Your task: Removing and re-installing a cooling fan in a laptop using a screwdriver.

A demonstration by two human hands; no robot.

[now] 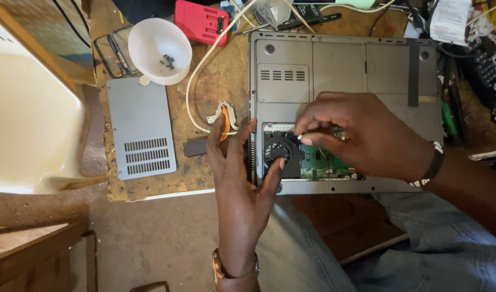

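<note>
Laptop [345, 70]: upside down on the counter [215, 81]; bay open
Left hand [242, 178]: grip spread, fingers against laptop's left edge by the fan [280, 154]
Right hand [361, 135]: grip pinching a thin tool [300, 136] over the fan
Panel [141, 128]: left of laptop

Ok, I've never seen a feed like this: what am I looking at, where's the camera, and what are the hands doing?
One camera, worn on the person's head, looks down at a wooden workbench. A grey laptop lies upside down, one bay open on a black fan and green circuit board. The left hand rests at the laptop's edge, fingers by the fan. The right hand pinches something small over the bay; I cannot tell what. Left of it lie a grey vented cover and a white bowl holding screws.
</note>
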